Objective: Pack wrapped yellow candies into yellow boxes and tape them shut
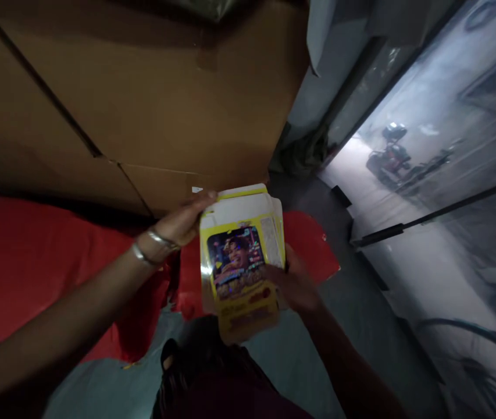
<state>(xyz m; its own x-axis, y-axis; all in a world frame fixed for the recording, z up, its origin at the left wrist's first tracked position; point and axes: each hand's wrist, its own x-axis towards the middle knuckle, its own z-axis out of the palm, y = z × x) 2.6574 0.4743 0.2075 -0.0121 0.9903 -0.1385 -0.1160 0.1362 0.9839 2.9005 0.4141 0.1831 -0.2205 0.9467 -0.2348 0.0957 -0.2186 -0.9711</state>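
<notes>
Left hand (182, 224) gripping top left corner of yellow printed carton (241, 262), bangles (152, 247) at wrist. Right hand (295, 285) clasping carton's right edge. Carton held flat, in air above red cloth (25, 262) spread over grey floor (352, 297). Large brown cardboard boxes (143, 93) just behind. Glass pane (439, 163) along right side, scooter (389, 154) blurred beyond.

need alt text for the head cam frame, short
Two bare hands hold a flat yellow printed carton with its white top flaps open: the left hand, bangles on its wrist, grips the upper left corner, and the right hand supports the right edge. Behind it are large brown cardboard boxes, red sheeting and a grey floor.
</notes>
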